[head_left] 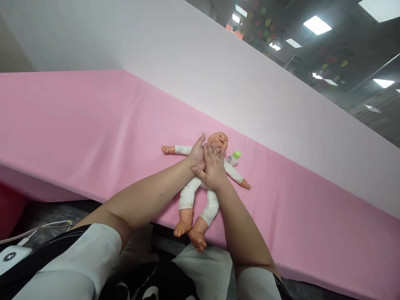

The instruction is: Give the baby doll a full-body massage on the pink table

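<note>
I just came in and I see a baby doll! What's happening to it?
A person has both hands on the chest of a plastic baby doll in white clothes, which lies face up on a pink padded surface. The left hand and right hand press side by side. A small white bottle with a green cap lies by its head.

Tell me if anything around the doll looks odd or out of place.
The doll lies with its feet hanging over the pink mattress edge, and a small bottle lies tipped beside its head. Both hands press its chest.
</note>
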Tool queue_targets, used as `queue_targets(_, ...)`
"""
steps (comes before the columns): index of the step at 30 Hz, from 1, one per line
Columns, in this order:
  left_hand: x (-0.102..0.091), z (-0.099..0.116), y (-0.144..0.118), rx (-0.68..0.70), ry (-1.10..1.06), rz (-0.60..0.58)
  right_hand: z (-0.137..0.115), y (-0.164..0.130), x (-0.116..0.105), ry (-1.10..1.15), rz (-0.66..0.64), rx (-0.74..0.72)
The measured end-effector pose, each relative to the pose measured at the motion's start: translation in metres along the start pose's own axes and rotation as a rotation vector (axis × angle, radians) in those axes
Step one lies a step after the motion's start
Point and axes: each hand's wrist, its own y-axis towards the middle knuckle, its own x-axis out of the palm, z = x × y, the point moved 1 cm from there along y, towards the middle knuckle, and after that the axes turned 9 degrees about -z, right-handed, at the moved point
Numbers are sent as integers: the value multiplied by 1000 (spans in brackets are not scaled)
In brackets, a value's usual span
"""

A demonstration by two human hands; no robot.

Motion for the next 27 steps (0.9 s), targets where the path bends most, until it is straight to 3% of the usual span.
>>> queue_targets(6,-7,19,1,67,4,-18,-5,0,-6,-23,-95,106)
queue_targets(14,-15,39,-6,174,57,63,-20,-3,-6,2,-132,8)
queue_targets(20,-20,41,-4,200,26,76,-31,-6,-4,47,-137,-115)
queue_targets(27,-8,27,-5,148,-10,31,-33,-8,-5,76,-55,-164)
